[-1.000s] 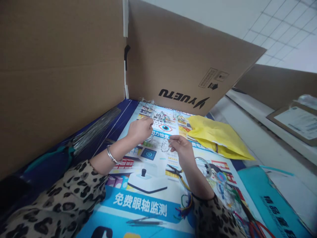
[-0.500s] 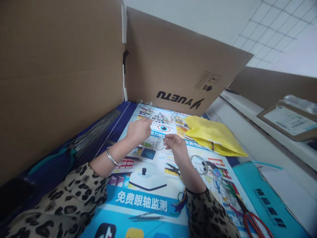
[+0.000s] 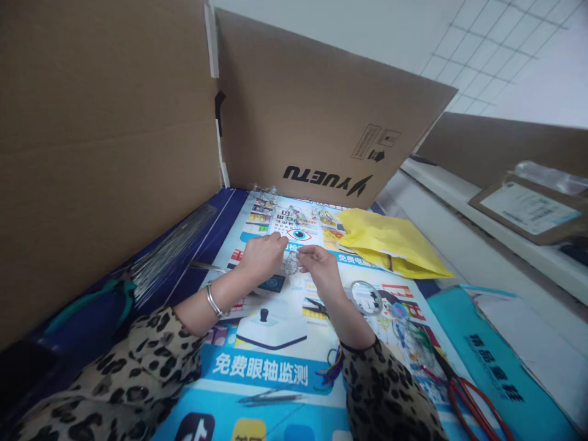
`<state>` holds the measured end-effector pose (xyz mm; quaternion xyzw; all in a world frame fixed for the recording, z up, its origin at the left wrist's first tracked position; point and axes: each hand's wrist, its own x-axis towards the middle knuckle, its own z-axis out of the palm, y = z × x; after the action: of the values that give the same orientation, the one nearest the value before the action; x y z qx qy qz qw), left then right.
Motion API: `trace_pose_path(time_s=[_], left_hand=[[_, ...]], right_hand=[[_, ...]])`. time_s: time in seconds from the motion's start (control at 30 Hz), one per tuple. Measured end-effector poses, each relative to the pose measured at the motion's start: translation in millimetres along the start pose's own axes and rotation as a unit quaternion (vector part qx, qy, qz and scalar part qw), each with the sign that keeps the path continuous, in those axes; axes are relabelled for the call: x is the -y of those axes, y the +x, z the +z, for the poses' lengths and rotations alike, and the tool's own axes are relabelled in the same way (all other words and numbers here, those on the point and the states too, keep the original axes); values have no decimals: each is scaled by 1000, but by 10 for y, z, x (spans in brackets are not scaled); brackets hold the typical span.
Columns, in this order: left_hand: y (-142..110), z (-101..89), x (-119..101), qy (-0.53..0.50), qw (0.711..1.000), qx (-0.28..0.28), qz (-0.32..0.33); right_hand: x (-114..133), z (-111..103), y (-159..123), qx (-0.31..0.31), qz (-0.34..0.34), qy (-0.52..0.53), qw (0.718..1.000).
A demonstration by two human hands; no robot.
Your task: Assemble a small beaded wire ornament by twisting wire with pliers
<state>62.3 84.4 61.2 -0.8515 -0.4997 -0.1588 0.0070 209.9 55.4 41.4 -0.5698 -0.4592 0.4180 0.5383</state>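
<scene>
A small shape of bent thin wire (image 3: 290, 263) hangs between my hands above the printed poster. My right hand (image 3: 320, 267) pinches its right edge between thumb and fingertips. Just left of it, my left hand (image 3: 263, 256) is closed with its fingertips together near the top of the wire; what they pinch is too fine to make out. More wire shapes (image 3: 298, 214) lie on the poster beyond my hands. Pliers with dark jaws (image 3: 316, 305) lie partly hidden under my right forearm.
Cardboard panels (image 3: 321, 104) stand at the back and left. Thin wires (image 3: 172, 248) and teal-handled pliers (image 3: 122, 300) lie left. At right are a yellow bag (image 3: 395, 242), tape roll (image 3: 366, 298), red-handled scissors (image 3: 473, 398) and teal folder (image 3: 487, 349). Tweezers (image 3: 271, 399) lie in front.
My left hand has moved down and nearer to the wire shape and my right hand. The right hand keeps its pinch. The whole view has shifted slightly.
</scene>
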Motion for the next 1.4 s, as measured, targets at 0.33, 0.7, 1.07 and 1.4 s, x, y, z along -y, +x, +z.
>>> trace_pose_path(time_s=[0.33, 0.7, 1.07, 1.4], left_hand=[[10, 49, 56, -109, 994, 11, -29], [-78, 143, 69, -243, 969, 7, -35], [-140, 185, 108, -283, 957, -11, -62], [-120, 155, 127, -346, 932, -13, -112]], right_hand=[[-72, 27, 4, 7, -42, -71, 997], [-125, 111, -28, 19, -122, -206, 971], [37, 229, -275, 39, -217, -437, 872], [98, 254, -352, 50, -274, -530, 801]])
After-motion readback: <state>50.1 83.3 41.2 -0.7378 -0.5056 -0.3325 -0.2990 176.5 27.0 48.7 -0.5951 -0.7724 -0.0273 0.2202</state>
